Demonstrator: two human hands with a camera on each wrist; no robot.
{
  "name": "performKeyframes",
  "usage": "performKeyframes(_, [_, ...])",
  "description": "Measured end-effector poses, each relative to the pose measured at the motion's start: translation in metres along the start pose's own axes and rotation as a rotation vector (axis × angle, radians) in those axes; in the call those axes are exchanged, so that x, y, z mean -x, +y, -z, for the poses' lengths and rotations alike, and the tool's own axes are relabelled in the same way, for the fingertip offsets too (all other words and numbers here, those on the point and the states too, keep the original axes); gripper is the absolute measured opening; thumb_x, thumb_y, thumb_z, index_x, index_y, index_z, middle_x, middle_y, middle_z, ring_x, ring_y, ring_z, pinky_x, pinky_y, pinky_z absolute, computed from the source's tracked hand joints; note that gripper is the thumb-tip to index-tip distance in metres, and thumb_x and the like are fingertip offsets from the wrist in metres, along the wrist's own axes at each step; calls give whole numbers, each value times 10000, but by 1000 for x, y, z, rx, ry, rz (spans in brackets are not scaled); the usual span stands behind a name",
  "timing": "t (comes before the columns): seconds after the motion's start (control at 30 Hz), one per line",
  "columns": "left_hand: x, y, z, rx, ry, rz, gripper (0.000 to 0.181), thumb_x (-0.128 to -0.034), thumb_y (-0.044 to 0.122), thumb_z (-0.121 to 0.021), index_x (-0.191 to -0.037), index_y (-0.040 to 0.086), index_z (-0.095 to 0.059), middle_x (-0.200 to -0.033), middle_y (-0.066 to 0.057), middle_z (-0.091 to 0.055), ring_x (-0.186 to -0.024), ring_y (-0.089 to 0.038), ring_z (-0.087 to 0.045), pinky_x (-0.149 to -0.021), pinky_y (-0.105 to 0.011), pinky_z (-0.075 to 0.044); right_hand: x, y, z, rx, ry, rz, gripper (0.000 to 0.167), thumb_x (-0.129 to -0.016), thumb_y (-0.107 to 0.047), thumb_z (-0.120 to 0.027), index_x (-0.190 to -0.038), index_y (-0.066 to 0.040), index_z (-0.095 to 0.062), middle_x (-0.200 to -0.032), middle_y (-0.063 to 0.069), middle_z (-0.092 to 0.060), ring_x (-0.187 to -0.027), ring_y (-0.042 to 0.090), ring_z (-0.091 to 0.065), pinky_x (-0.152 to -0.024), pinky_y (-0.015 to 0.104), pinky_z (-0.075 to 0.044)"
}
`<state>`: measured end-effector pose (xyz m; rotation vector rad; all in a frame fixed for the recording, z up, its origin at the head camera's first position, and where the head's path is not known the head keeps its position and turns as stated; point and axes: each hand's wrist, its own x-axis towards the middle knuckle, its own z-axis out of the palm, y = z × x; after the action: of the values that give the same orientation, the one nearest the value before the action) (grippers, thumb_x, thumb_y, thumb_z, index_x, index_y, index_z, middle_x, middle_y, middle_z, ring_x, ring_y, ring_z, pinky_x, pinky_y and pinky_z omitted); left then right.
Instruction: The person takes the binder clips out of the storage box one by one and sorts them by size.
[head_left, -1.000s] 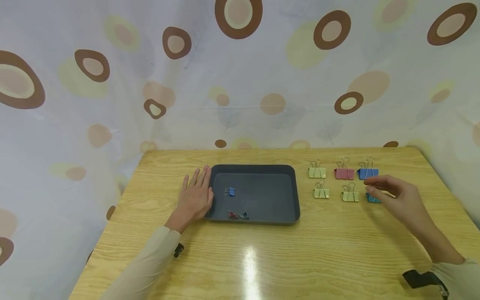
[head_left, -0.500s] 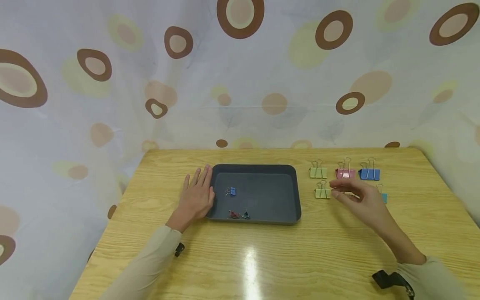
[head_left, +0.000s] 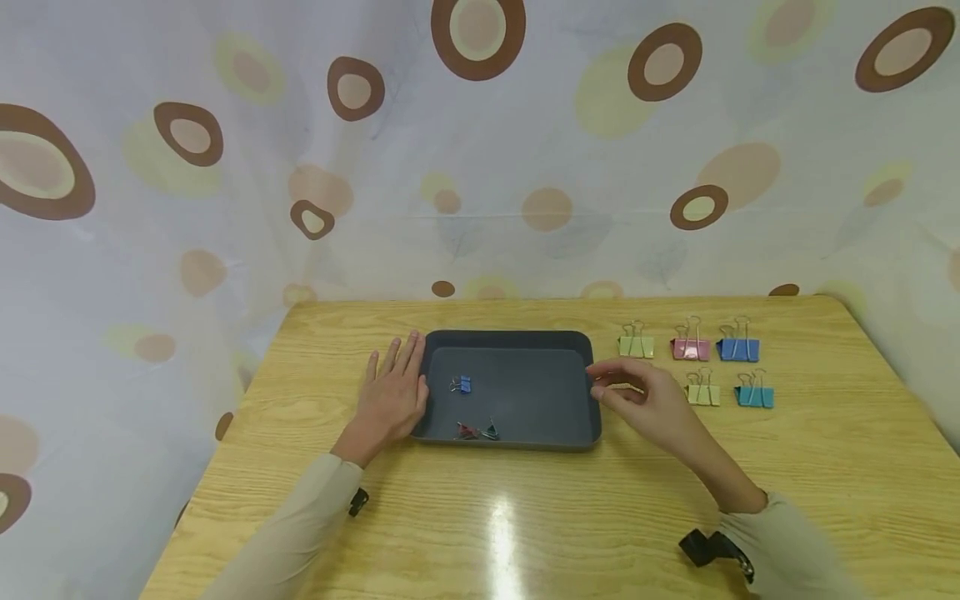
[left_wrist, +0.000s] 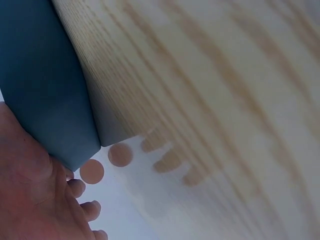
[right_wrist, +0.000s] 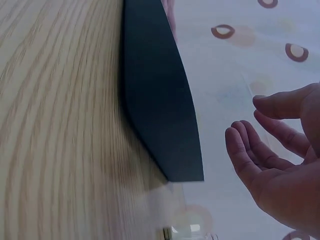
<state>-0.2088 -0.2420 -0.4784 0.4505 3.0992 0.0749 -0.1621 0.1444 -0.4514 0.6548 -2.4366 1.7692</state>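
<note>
A dark grey tray (head_left: 525,446) sits mid-table. Inside it lie a small blue binder clip (head_left: 465,384), a small red binder clip (head_left: 467,431) and a dark green one (head_left: 490,430). My left hand (head_left: 392,400) rests with straight fingers against the tray's left wall. Over the tray's right rim hovers my right hand (head_left: 645,404), fingers loosely bent; in the right wrist view, nothing shows between thumb and fingertips. Right of it stand larger binder clips: light green (head_left: 636,346), pink (head_left: 690,348), blue (head_left: 738,348), another light green (head_left: 703,394) and teal (head_left: 754,395).
The wooden table (head_left: 465,517) ends at a patterned cloth (head_left: 495,242) hanging behind it. In the right wrist view, part of a clip (right_wrist: 187,232) shows at the bottom edge, beyond the tray's corner.
My right hand has moved left from over the teal clip, past the light green clips, to the tray's right rim. It now hides the nearer-left light green clip. My left hand stays put.
</note>
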Motion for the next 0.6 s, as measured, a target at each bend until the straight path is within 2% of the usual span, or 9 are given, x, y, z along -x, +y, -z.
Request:
performKeyframes(0.17, [1, 0, 3, -11, 8, -6, 640, -1098, 268, -316, -1652, 42, -90, -1719, -95, -90, -1566, -348, -131, -1231, -601, -99, -10, -2, -21, -29, -60, 6, 251, -965, -9, -694, -1215, 15, -689, -1192, 256, -662, -1020, 176, -677, -827, 258, -585])
performKeyframes(0.33, [3, 1, 3, -4, 19, -5, 637, -1095, 263, -329, -1649, 33, -117, -1714, -107, -124, -1562, -353, -148, -1227, -607, -112, -18, -4, -43, 9, -115, 8, 278, -948, -8, -717, -1223, 7, -682, -1186, 230, -673, -1000, 273, -688, -815, 300, -595])
performKeyframes(0.6, [1, 1, 0, 1, 22, 0, 632, -1098, 269, -313, -1653, 47, -108, -1718, -86, -110, -1568, -336, -130, -1234, -594, -87, -27, 1, -74, 44, -220, -10, 297, -948, -44, -728, -1231, 24, -671, -1164, 197, -685, -986, 263, -698, -813, 293, -593])
